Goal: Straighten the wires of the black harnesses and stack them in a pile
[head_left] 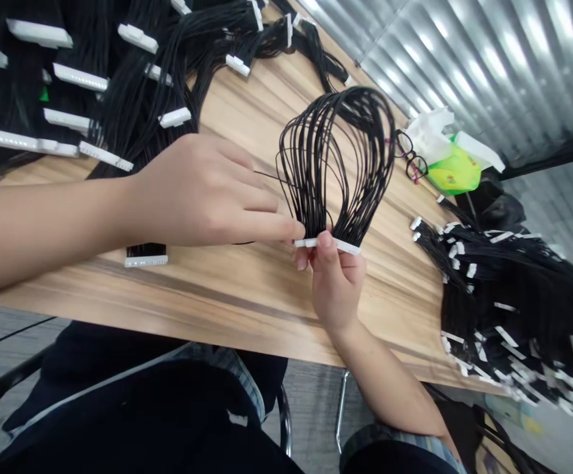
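My right hand (338, 283) pinches two white connectors (348, 247) end to end, thumb in front and fingers behind. Black wires rise from both in a rounded loop, making a wire harness (311, 158). From the left, my left hand (212, 191) reaches in palm down, its index fingertip at the left end of the connectors. Its fingers lie close together; the thumb and whatever is between them are hidden. A single black wire runs from behind that hand towards the loop. Below the left wrist, another white connector (146, 261) lies on the table.
Many black harnesses with white connectors (81, 78) cover the wooden table (247, 309) at the left and back. Another pile (528, 303) lies at the right. Glasses (412, 157) and a green-yellow packet (454, 170) lie at the back right, before a corrugated metal wall (464, 52).
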`<state>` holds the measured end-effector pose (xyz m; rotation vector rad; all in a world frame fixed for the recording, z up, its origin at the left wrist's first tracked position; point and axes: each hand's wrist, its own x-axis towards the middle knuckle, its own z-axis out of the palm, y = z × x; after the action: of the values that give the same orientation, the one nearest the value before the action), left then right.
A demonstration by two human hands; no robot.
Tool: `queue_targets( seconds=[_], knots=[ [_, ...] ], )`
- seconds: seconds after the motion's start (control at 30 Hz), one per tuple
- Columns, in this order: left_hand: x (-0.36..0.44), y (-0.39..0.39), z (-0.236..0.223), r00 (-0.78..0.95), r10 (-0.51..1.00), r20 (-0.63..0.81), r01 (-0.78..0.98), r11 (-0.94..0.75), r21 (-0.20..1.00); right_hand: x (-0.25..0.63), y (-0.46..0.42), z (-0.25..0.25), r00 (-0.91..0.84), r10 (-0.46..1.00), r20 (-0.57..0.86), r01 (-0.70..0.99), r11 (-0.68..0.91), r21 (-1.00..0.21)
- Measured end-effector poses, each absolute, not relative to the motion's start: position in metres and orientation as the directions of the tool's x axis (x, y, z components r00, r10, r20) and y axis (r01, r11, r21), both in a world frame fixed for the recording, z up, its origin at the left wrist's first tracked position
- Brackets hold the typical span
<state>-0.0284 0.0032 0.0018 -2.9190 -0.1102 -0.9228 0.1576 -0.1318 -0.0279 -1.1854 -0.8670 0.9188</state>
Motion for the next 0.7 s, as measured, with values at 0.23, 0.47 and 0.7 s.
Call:
queue_targets(
  seconds=[0.23,0.47,0.7],
  knots=[
    [-0.031,0.010,-0.002,0.795,-0.053,0.604,0.038,-0.990,-0.136,0.158,-0.132,-0.025,0.354,0.935,0.015,-0.156,0.074,-0.985],
    [-0.021,0.024,0.008,0.927,-0.003,0.374,-0.005,-1.000,0.002,0.158,-0.129,-0.024,0.324,0.943,-0.075,-0.144,-0.029,-0.989],
    [-0.013,0.018,0.004,0.928,0.005,0.372,0.055,-0.991,-0.123,0.159,-0.131,-0.025,0.303,0.952,-0.041,0.039,-0.055,-0.998]
  ],
)
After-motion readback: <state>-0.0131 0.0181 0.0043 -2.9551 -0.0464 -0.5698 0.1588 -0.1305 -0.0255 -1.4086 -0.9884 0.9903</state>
